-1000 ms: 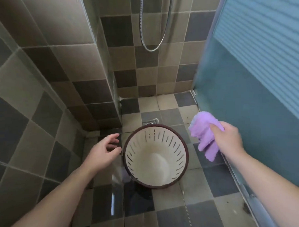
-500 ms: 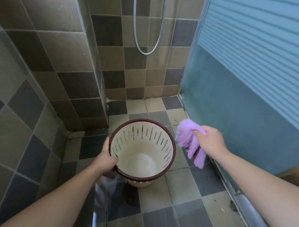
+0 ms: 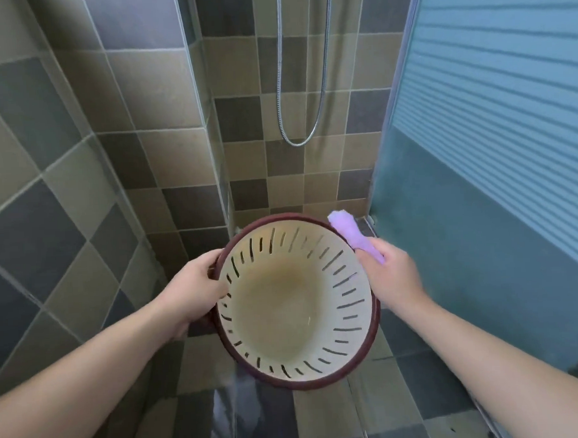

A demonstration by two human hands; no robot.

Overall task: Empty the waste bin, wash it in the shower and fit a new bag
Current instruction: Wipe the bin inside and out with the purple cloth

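The bin (image 3: pixel 298 304) was off the tiled floor (image 3: pixel 326 419), held up between the two hands with its mouth tipped toward the camera, so its long axis ran from the open rim down and away to the stained base. It held no rubbish and no bag; a little water seemed to glint near the bottom.

The left hand (image 3: pixel 198 289) gripped the rim at its left edge, thumb inside the slotted wall and fingers curled round the outside. The right hand (image 3: pixel 394 277) lay against the rim's upper right edge, fingers closed on a purple cloth (image 3: pixel 351 237), whose free end stuck out past the rim toward the back wall.

What mattered for the wipe was that the cloth sat just outside the rim, with the inside of the bin directly to its left and below. The right hand was therefore the nearer one for scrubbing, while the left served to steady the bin. The shower hose (image 3: pixel 303 85) hung well behind, on the far wall.
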